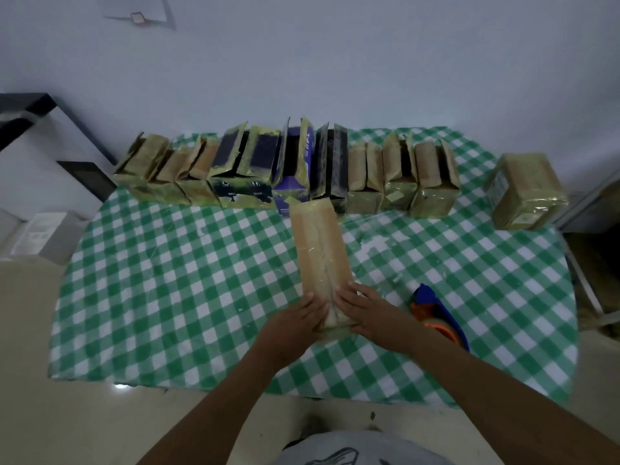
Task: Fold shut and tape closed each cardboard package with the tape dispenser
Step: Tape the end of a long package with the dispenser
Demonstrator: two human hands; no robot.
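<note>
A long cardboard package (318, 243) lies flat in the middle of the counter (385, 396), which is covered by a green-and-white checked cloth (167, 280). The package runs lengthwise away from the person. Its two top flaps are folded in and meet along a seam down the middle, with glossy tape showing on the top.

Both hands are on the package's near end. The left hand (300, 318) lies on the left flap and the right hand (367, 313) on the right flap, one on each side of the seam. The fingers (349, 293) of both hands are stretched out flat and press down on the cardboard; neither hand curls round anything.

The tape dispenser (436, 307), blue with an orange hub and a roll of clear tape, lies on the cloth just right of the package's near end. It is close beside the right wrist and partly hidden by the forearm. No hand touches it.

Beyond the package's far end a row of open packages (241, 169) stands along the back of the counter, spreading to both sides with top flaps standing up. Most are plain brown, and those nearest the long package are dark or blue. I cannot tell whether the long package touches that row.

Well off to the right of the long package, apart from the row, a taped package (526, 193) stands with its flaps shut.
</note>
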